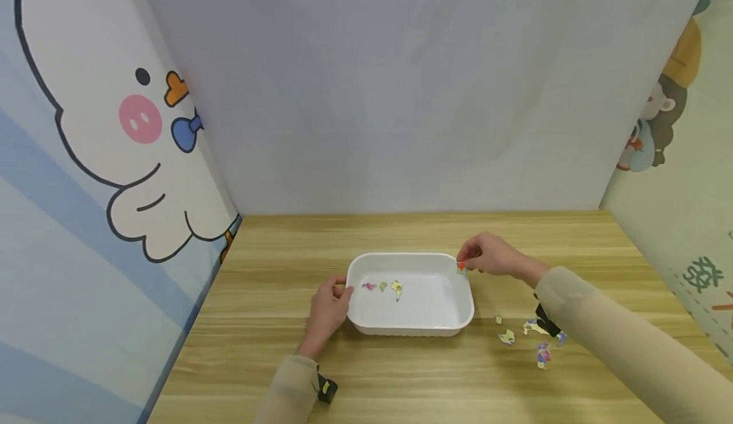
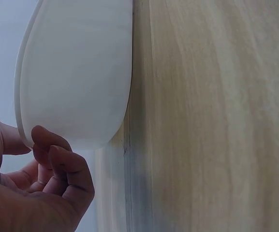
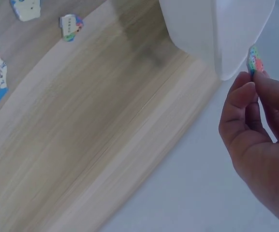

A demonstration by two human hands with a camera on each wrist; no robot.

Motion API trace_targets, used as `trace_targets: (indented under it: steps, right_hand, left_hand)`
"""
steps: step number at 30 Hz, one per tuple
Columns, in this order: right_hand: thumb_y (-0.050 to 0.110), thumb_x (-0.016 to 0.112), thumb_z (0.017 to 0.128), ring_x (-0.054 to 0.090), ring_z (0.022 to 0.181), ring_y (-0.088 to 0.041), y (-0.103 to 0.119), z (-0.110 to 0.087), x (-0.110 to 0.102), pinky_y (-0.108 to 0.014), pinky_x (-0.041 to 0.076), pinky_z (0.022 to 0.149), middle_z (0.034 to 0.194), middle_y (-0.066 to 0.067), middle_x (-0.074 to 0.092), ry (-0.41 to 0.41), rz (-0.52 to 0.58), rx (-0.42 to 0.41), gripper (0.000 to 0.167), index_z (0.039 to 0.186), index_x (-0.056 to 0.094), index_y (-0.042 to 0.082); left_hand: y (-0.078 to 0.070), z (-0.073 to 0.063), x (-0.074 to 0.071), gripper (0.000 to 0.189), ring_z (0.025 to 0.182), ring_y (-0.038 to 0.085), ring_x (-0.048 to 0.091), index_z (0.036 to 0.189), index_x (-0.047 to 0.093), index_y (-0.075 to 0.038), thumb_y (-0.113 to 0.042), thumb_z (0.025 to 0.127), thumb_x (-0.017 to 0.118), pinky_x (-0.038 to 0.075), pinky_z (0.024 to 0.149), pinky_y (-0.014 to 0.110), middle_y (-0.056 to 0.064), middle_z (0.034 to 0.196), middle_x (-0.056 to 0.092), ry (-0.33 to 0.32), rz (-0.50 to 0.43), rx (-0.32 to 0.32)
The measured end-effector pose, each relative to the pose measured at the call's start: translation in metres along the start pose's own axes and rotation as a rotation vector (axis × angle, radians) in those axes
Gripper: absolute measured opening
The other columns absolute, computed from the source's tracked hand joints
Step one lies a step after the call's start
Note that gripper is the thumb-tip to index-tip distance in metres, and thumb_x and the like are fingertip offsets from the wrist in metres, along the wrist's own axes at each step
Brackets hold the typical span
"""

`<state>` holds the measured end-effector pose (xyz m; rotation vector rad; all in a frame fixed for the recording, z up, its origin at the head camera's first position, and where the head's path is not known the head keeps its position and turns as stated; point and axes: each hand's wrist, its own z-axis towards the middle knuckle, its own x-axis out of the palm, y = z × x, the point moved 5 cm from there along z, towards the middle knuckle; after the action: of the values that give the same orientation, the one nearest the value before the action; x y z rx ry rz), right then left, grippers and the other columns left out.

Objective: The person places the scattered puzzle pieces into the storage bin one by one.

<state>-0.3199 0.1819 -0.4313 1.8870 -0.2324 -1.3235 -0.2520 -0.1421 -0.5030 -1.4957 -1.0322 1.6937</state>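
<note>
A white rectangular tray (image 1: 409,332) stands on the wooden table. My left hand (image 1: 329,309) pinches the tray's left rim, thumb at the edge and curled fingers against the outer wall (image 2: 76,72). Over the far right corner, my right hand (image 1: 491,255) pinches a small red and green printed puzzle piece (image 3: 255,60) between thumb and fingertips. Inside the tray, toward its left, lie a pink piece (image 1: 369,286), a small green piece (image 1: 383,286) and a larger yellow piece (image 1: 397,290).
Several irregular printed pieces lie on the table right of the tray, among them a yellow one (image 1: 506,337) and a purple-pink one (image 1: 543,355). My right forearm partly covers others. A pale curtain (image 1: 401,93) hangs behind the table (image 1: 269,246); printed cloths flank it.
</note>
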Motion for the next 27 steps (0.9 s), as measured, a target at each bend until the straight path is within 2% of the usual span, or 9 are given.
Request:
trace_targets:
  steps: [3, 10, 17, 27]
  right_hand:
    - [-0.002, 0.062, 0.089, 0.061, 0.076, -0.030, 0.005, 0.004, 0.005, -0.033, 0.049, 0.060, 0.083, -0.006, 0.066, 0.006, 0.001, -0.014, 0.007, 0.093, 0.068, 0.000]
    - [-0.001, 0.065, 0.088, 0.061, 0.073, -0.017, 0.017, 0.017, 0.019, -0.032, 0.049, 0.064, 0.081, -0.004, 0.066, 0.021, -0.039, -0.064, 0.003, 0.089, 0.068, -0.002]
    - [0.000, 0.068, 0.086, 0.057, 0.071, -0.013, 0.022, 0.025, 0.034, -0.030, 0.048, 0.064, 0.078, 0.000, 0.064, 0.038, -0.086, -0.042, 0.003, 0.084, 0.067, -0.001]
    - [-0.002, 0.070, 0.083, 0.058, 0.066, -0.015, 0.026, 0.040, 0.053, -0.028, 0.050, 0.057, 0.075, -0.001, 0.064, 0.035, -0.065, -0.040, 0.004, 0.082, 0.067, 0.002]
  left_hand:
    - [0.001, 0.001, 0.002, 0.022, 0.059, 0.015, 0.052, 0.110, 0.062, 0.001, -0.011, 0.091, 0.062, 0.045, 0.051, 0.029, 0.004, 0.070, 0.056, 0.004, -0.002, 0.001]
    - [-0.001, 0.002, 0.002, 0.022, 0.057, 0.015, 0.051, 0.109, 0.062, 0.002, -0.011, 0.091, 0.062, 0.044, 0.050, 0.029, 0.004, 0.070, 0.056, 0.002, 0.000, 0.016]
    - [0.001, 0.001, 0.000, 0.022, 0.058, 0.015, 0.051, 0.109, 0.062, 0.002, -0.010, 0.091, 0.062, 0.044, 0.051, 0.029, 0.004, 0.070, 0.055, -0.001, 0.004, 0.009]
    - [0.003, 0.002, 0.000, 0.022, 0.058, 0.015, 0.051, 0.109, 0.062, 0.002, -0.010, 0.091, 0.062, 0.044, 0.050, 0.028, 0.004, 0.070, 0.055, -0.005, 0.005, 0.006]
